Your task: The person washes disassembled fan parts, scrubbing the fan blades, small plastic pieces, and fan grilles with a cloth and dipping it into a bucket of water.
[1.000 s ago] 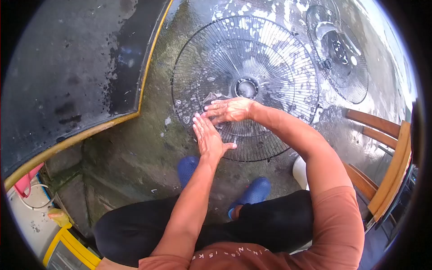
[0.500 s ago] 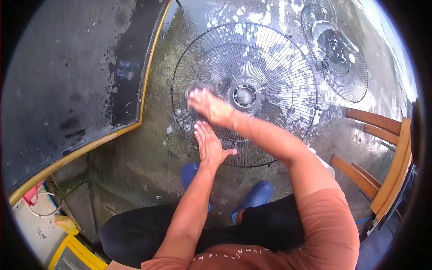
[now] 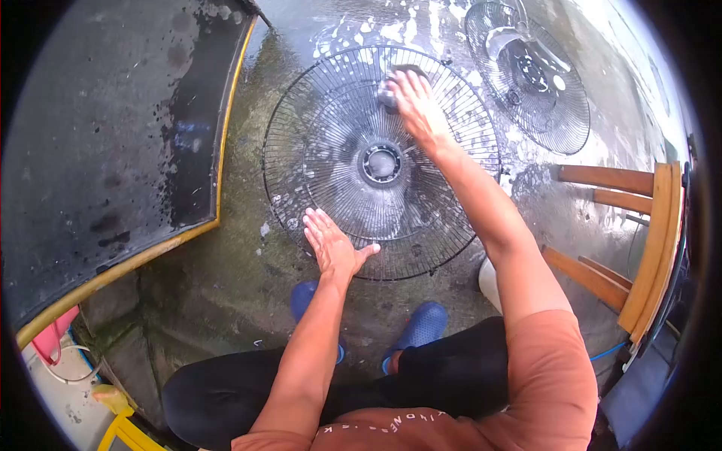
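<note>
A round black wire fan grille (image 3: 346, 184), wet and spotted with foam, lies flat on the ground before me. My left hand (image 3: 332, 244) rests on its lower left edge, fingers stretched and thumb apart, holding nothing. Near the grille's top, my right hand (image 3: 418, 109) lies palm down with its fingers extended over a dark, foamy pad or cloth (image 3: 389, 98). Most of that pad is hidden under the hand, so its shape is unclear.
Another fan grille (image 3: 564, 116) lies at the upper right, with foam on it. A black panel with a yellow edge (image 3: 219, 173) fills the left side. Wooden slatted furniture (image 3: 650, 248) stands at right, a white container (image 3: 489, 283) beside my right arm. Blue shoes (image 3: 425, 325) are below.
My right hand has swept from the grille's lower left, past its left side, up to its top. My left hand stays on the lower left rim. The view has shifted slightly.
</note>
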A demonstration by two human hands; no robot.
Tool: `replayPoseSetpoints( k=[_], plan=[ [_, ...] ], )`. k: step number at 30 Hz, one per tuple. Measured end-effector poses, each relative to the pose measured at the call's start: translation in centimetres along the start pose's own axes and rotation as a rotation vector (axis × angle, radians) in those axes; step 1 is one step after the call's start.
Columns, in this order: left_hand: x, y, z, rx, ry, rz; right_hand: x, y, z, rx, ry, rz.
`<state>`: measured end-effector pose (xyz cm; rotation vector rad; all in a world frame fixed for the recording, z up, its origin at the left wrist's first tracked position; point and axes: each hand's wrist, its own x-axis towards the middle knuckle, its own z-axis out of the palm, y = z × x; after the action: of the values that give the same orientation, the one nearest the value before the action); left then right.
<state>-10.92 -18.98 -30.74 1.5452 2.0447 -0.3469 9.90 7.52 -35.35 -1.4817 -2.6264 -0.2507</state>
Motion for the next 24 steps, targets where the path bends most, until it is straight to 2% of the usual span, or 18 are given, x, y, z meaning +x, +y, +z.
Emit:
replayPoseSetpoints(
  k=[3, 4, 5, 7, 9, 11, 13, 15, 16, 19, 21, 22, 24],
  plan=[
    [0.4, 0.0, 0.6, 0.006, 0.053, 0.018, -6.0, -3.7, -2.4, 0.203, -0.091, 0.182],
    [0.5, 0.0, 0.8, 0.003, 0.048, 0.015, -8.1, -5.2, -2.2, 0.281, -0.111, 0.081],
    [0.5, 0.0, 0.9, 0.0, 0.043, 0.013, -10.2, -6.5, -0.3, 0.556, -0.009, 0.01],
    [0.6, 0.1, 0.9, -0.003, 0.027, 0.012, -9.6, -7.3, -0.9, 0.623, -0.081, -0.143],
    [0.8, 0.1, 0.8, -0.001, 0.006, 0.003, -6.1, -4.8, -0.7, 0.625, -0.076, -0.273],
    [0.8, -0.3, 1.2, -0.007, 0.021, 0.023, -2.7, -1.7, -0.4, 0.206, 0.019, -0.186],
    [0.9, -0.2, 1.3, 0.005, 0.031, 0.025, 0.0, 0.7, 0.0, 0.187, 0.148, 0.005],
    [1.2, -0.3, 1.1, 0.016, 0.01, 0.018, -0.3, -1.7, -1.7, 0.307, 0.088, 0.112],
    [1.3, -0.1, 1.1, 0.018, -0.003, 0.019, -0.9, -3.8, -1.2, 0.511, 0.146, 0.118],
    [1.7, 0.3, 0.7, 0.026, -0.045, 0.015, -2.0, -7.3, 0.5, 0.557, -0.004, -0.22],
    [1.6, 0.2, 0.6, 0.017, -0.034, 0.03, -0.4, -4.5, 1.0, 0.61, -0.152, -0.244],
    [1.6, 0.2, 0.6, 0.018, -0.029, 0.033, -0.3, -2.9, 2.2, 0.508, 0.051, -0.268],
    [1.8, 0.2, 0.6, 0.014, -0.016, 0.035, -0.1, -0.5, -0.2, 0.319, 0.051, -0.074]
  ],
)
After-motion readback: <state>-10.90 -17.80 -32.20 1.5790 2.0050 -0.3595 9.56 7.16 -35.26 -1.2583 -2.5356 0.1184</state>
